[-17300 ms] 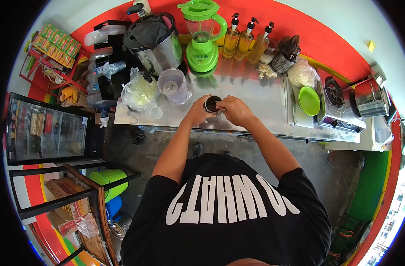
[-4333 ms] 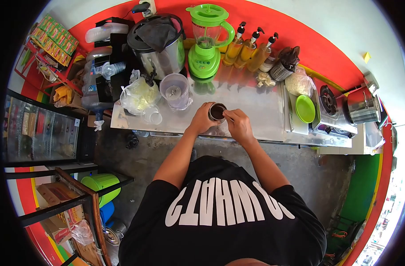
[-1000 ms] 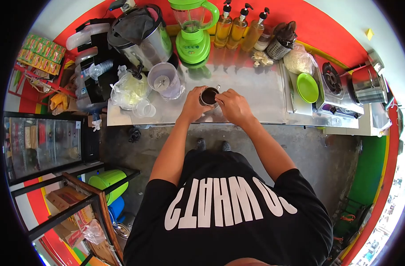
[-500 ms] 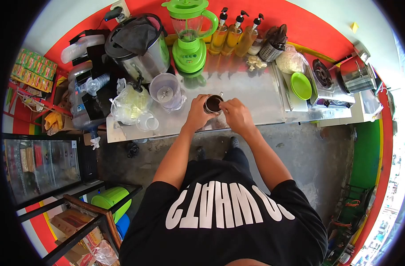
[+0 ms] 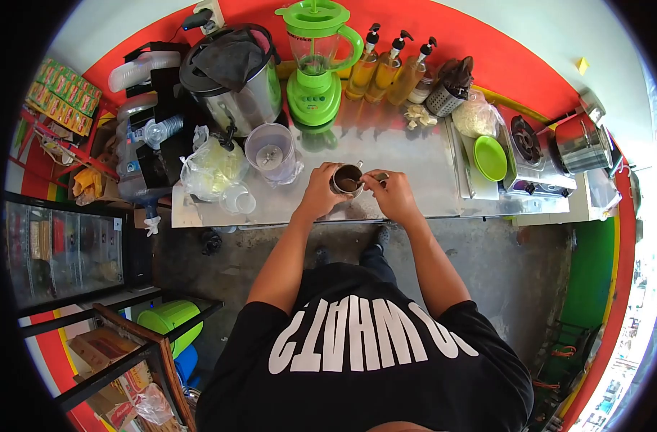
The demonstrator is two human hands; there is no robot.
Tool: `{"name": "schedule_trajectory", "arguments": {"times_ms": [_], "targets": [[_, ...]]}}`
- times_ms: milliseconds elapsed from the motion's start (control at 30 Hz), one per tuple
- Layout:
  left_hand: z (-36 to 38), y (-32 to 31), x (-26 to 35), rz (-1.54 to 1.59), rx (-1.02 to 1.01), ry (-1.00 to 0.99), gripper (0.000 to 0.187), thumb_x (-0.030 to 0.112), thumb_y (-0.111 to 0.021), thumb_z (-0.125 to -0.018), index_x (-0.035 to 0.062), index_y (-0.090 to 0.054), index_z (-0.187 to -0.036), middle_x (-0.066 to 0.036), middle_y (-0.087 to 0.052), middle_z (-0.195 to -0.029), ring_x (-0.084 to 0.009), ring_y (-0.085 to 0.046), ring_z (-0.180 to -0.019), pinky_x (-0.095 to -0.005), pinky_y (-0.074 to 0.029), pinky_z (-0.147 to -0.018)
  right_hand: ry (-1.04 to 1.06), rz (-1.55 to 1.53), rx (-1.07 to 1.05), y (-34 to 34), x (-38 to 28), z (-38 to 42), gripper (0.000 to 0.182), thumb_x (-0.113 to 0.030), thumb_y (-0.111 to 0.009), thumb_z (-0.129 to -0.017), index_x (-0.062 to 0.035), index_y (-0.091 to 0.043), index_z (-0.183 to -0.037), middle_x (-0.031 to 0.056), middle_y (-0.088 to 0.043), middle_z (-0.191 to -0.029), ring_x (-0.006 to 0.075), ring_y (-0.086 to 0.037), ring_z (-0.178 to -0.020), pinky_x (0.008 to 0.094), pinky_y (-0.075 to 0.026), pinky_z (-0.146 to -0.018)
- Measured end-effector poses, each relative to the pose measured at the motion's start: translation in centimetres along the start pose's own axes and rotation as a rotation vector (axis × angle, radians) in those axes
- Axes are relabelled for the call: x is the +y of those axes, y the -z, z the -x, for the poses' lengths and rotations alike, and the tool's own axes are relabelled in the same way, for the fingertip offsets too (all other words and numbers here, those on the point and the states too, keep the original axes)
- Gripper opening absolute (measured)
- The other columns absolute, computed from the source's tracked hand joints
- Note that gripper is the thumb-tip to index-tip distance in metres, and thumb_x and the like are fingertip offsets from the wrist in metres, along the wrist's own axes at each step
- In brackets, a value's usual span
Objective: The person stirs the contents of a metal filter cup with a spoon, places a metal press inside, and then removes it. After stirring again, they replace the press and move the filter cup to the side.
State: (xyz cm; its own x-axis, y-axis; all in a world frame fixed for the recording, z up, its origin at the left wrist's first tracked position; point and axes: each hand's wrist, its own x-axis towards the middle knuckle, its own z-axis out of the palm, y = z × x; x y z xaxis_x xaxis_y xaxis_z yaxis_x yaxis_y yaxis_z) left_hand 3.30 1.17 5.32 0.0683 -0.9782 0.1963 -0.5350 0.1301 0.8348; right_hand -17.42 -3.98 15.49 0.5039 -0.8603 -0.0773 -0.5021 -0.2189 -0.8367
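left hand wraps around the side of a small metal cup, fingers curled on its wall, holding it steady on the steel counter. the cup holds a dark liquid and sits near the counter's front edge, about mid-length. right hand is pinched on a spoon, whose bowl end dips into the cup over the rim; the handle runs out toward the right between fingertips and thumb. i read both grips as closed, one on the cup, one on the spoon.

working outward: just left of the cup, a clear blender jar stands upright with its blade visible inside. further left, a knotted plastic bag with pale yellow contents, and a small clear cup beside it. behind, a green blender and a steel urn with a dark cloth on top. three pump bottles of amber syrup line the red wall. to the right, a green plate on a board, then a gas stove and a steel pot. i see the wearer's black printed shirt filling the lower frame.
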Motion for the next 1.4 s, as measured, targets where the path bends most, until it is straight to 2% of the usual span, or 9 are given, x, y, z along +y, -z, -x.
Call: {"name": "schedule_trajectory", "arguments": {"times_ms": [233,400,500,633,700,833,1100,1333,1400], "targets": [[0.4,-0.3,-0.5,0.021,-0.022,0.044,0.084,0.021,-0.098,-0.065,0.0077,-0.063,-0.14,-0.014,-0.063,-0.137,-0.0397,-0.056,-0.126,-0.0475,-0.044,-0.111,0.113,-0.051,0.112,-2.4,2.2,-0.9,0.022,-0.014,-0.07,-0.103,0.0066,-0.078,-0.108,0.015,-0.079,-0.086,0.0208,-0.074,-0.073,0.0342,-0.057,-0.068],[0.4,-0.4,-0.5,0.005,-0.014,0.051,0.083,0.021,-0.098,-0.066,0.008,-0.063,-0.14,-0.012,-0.063,-0.138,-0.0397,-0.056,-0.127,-0.0472,-0.044,-0.111,0.404,0.134,0.21,-1.9,2.5,-0.7,0.02,-0.011,-0.07,-0.102,0.0063,-0.078,-0.107,0.02,-0.077,-0.088,0.0267,-0.075,-0.072,0.0361,-0.057,-0.068],[0.6,-0.5,-0.7,0.014,-0.003,0.036,0.083,0.021,-0.098,-0.066,0.008,-0.063,-0.14,-0.012,-0.063,-0.137,-0.0394,-0.056,-0.127,-0.0471,-0.044,-0.111,0.162,0.096,0.112,-1.0,1.6,0.3,0.019,-0.01,-0.07,-0.102,0.0063,-0.078,-0.108,0.0224,-0.077,-0.092,0.0317,-0.075,-0.077,0.0387,-0.057,-0.071],[0.5,-0.5,0.1,0.015,0.004,0.061,0.083,0.021,-0.098,-0.065,0.007,-0.063,-0.14,-0.013,-0.063,-0.137,-0.0392,-0.056,-0.126,-0.0475,-0.044,-0.111,0.27,0.05,0.069,-1.5,1.6,0.2,0.018,-0.008,-0.069,-0.101,0.0059,-0.078,-0.108,0.0226,-0.077,-0.097,0.0339,-0.074,-0.08,0.0415,-0.057,-0.074],[0.4,-0.4,0.2,0.026,0.007,0.08,0.084,0.021,-0.098,-0.065,0.007,-0.063,-0.139,-0.013,-0.063,-0.137,-0.0394,-0.056,-0.126,-0.0478,-0.044,-0.111,0.336,0.049,0.148,-1.4,1.1,-0.2,0.015,-0.008,-0.071,-0.098,0.0047,-0.078,-0.103,0.022,-0.077,-0.095,0.0417,-0.07,-0.089,0.0478,-0.057,-0.081],[0.5,-0.2,0.3,0.01,0.008,0.035,0.081,0.018,-0.097,-0.065,0.0074,-0.064,-0.138,-0.014,-0.064,-0.136,-0.0395,-0.056,-0.126,-0.048,-0.044,-0.111,0.494,0.233,0.203,-1.2,1.1,-0.6,0.011,-0.005,-0.071,-0.094,0.0015,-0.078,-0.101,0.0175,-0.076,-0.095,0.0382,-0.069,-0.092,0.0468,-0.057,-0.082],[0.2,-0.5,-0.5,-0.028,0.013,0.015,0.081,0.013,-0.096,-0.063,0.0019,-0.063,-0.137,-0.018,-0.064,-0.136,-0.041,-0.058,-0.127,-0.0469,-0.048,-0.109,0.704,0.39,-0.003,-2.9,1.6,1.2,0.019,0.005,-0.075,-0.083,-0.0009,-0.075,-0.101,0.0113,-0.074,-0.097,0.0332,-0.069,-0.091,0.0432,-0.058,-0.078],[0.4,-0.1,0.5,0.002,-0.011,0.067,0.083,0.017,-0.097,-0.063,0.0058,-0.064,-0.138,-0.014,-0.064,-0.137,-0.0396,-0.057,-0.128,-0.0467,-0.045,-0.11,0.523,0.152,0.11,-0.7,2.0,-0.2,0.011,-0.005,-0.072,-0.096,0.0011,-0.078,-0.103,0.0126,-0.076,-0.089,0.027,-0.072,-0.081,0.0372,-0.058,-0.072],[0.4,0.0,0.7,-0.008,-0.01,0.075,0.082,0.018,-0.097,-0.064,0.0081,-0.064,-0.139,-0.012,-0.064,-0.137,-0.0385,-0.056,-0.128,-0.0466,-0.044,-0.112,0.11,-0.067,0.069,-0.3,1.7,-0.9,0.021,-0.013,-0.066,-0.105,0.0039,-0.078,-0.102,0.0131,-0.077,-0.081,0.0202,-0.072,-0.07,0.0333,-0.057,-0.066]]}}
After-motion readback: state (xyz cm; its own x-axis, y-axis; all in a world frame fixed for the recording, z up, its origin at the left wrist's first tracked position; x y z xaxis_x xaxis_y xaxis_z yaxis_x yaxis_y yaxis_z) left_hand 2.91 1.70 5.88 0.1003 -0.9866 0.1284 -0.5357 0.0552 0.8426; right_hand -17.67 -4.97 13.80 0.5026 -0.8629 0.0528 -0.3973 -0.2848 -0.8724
